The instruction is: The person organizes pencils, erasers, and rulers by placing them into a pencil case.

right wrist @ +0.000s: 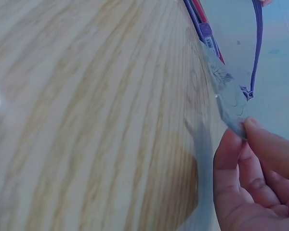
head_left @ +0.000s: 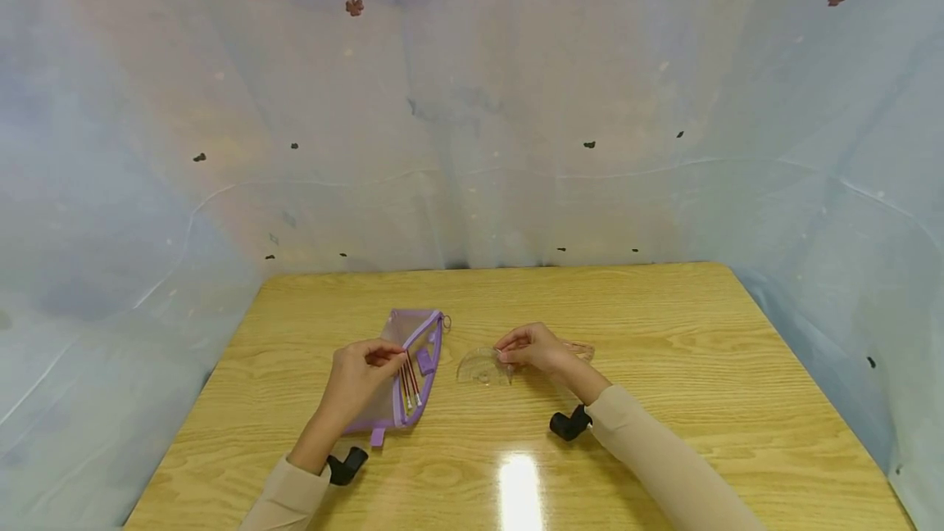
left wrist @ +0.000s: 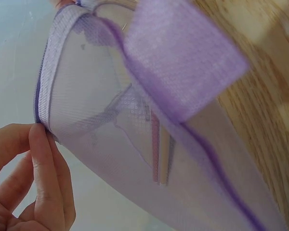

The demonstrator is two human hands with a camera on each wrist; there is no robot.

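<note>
A purple mesh pencil case (head_left: pixel 374 410) lies unzipped on the left of the table. My left hand (head_left: pixel 357 374) pinches its zip edge between thumb and fingers, holding the mouth apart; the left wrist view shows the fingertips (left wrist: pixel 40 137) on the lilac zip tape (left wrist: pixel 47 82). Inside lie slim pencils (head_left: pixel 409 383), one of them red, and a small purple item (head_left: pixel 425 361). To the right of the case, my right hand (head_left: pixel 542 349) pinches a clear half-round protractor (head_left: pixel 479 367) by its right end. In the right wrist view the protractor (right wrist: pixel 225 91) tilts above the tabletop.
Partly hidden behind the right hand lies a flat see-through piece (head_left: pixel 581 349). The wooden table (head_left: pixel 664 367) ends at a pale draped cloth (head_left: pixel 472 146). Black wrist mounts (head_left: pixel 570 424) hang under both wrists. A lilac tab (head_left: pixel 378 437) sticks out at the case's near end.
</note>
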